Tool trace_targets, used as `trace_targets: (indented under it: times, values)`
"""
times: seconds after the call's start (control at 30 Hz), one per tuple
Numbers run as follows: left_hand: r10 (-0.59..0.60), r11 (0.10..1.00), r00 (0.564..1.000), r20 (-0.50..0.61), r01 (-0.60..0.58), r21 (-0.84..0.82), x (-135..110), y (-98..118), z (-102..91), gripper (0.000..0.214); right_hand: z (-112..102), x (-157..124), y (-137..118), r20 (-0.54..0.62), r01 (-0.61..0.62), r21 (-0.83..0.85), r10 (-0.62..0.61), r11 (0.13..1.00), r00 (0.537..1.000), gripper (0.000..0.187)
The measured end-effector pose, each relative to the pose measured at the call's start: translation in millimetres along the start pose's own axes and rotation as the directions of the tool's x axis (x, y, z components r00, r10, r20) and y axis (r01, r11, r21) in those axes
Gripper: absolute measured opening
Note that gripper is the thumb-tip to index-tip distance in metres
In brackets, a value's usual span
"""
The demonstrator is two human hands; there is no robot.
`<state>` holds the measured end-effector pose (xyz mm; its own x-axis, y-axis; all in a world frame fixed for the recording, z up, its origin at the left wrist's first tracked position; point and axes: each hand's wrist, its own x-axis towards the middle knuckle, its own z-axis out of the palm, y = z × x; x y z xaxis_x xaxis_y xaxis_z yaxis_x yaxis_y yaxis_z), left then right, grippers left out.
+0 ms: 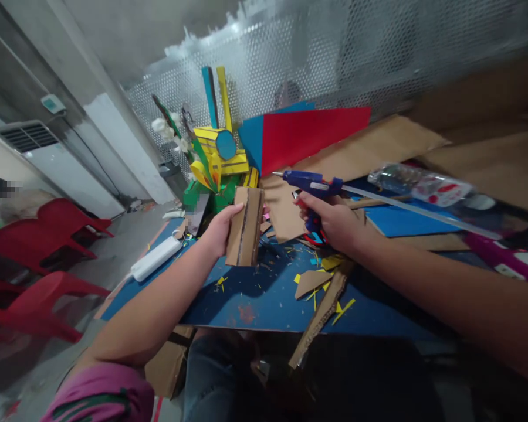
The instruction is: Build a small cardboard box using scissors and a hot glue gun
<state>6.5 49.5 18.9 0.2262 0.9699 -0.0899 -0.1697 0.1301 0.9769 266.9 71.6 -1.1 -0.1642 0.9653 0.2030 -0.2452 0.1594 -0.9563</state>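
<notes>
Here, left hand (218,232) grips cardboard piece (246,227); right hand (335,224) grips glue gun (313,183), seemingly near.

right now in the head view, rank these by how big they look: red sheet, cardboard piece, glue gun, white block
1. red sheet
2. cardboard piece, held in the left hand
3. glue gun and white block: they look alike, and the right hand hides part of the gun, so they are unranked
</notes>
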Motion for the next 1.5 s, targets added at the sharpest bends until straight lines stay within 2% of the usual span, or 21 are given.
trace_targets:
  times: [0.07,0.1,0.17,0.23,0.4,0.53,0.63,0.7,0.93,1.07,1.27,1.5]
  values:
    - [0.167,0.971,0.984,-0.065,-0.153,0.186,1,7,2.7,0.068,-2,2,0,-0.015,-0.005,0.088,0.006,0.996,1.0,0.05]
    - [0.294,0.919,0.953,-0.077,-0.259,0.297,0,9,2.6,0.069,-4,2,2,-0.023,-0.011,0.115,0.014,0.993,1.0,0.051]
    - [0.493,0.758,0.87,-0.004,-0.427,0.494,-5,9,-1.0,0.075,-10,-1,8,-0.054,-0.012,0.095,0.017,0.995,0.998,0.05]
    - [0.535,0.669,0.84,0.089,-0.486,0.563,-9,3,-7.7,0.077,-15,-6,15,-0.027,-0.039,0.069,0.041,0.997,0.999,0.049]
    - [0.557,0.631,0.814,0.166,-0.545,0.552,-9,-13,-21.7,0.07,-16,-17,30,0.07,-0.056,-0.044,0.059,0.997,0.996,0.052]
    - [0.52,0.738,0.846,0.121,-0.516,0.436,-6,-20,-20.4,0.075,-16,-18,31,0.097,-0.055,-0.098,0.065,0.994,0.993,0.054]
    - [0.476,0.814,0.878,0.053,-0.462,0.351,-6,-23,-14.4,0.075,-18,-16,29,0.083,-0.041,-0.045,0.044,0.998,0.996,0.051]
    - [0.457,0.834,0.889,0.035,-0.442,0.33,-6,-23,-10.3,0.072,-19,-15,28,0.073,-0.048,-0.012,0.049,0.999,0.996,0.05]
    - [0.443,0.839,0.894,0.075,-0.442,0.317,-5,-21,-6.5,0.063,-21,-22,26,0.141,-0.045,-0.047,0.052,0.998,0.989,0.046]
    - [0.413,0.814,0.904,0.116,-0.423,0.399,-2,-22,-8.9,0.068,-23,-24,24,0.127,0.003,-0.122,0.013,0.992,0.992,0.042]
    - [0.424,0.819,0.904,0.05,-0.406,0.406,3,-25,-13.5,0.071,-24,-25,27,0.128,-0.008,-0.093,0.02,0.996,0.992,0.041]
    - [0.437,0.805,0.896,0.079,-0.428,0.41,4,-30,-15.8,0.069,-14,-26,15,0.054,-0.085,-0.016,0.085,0.996,0.995,0.057]
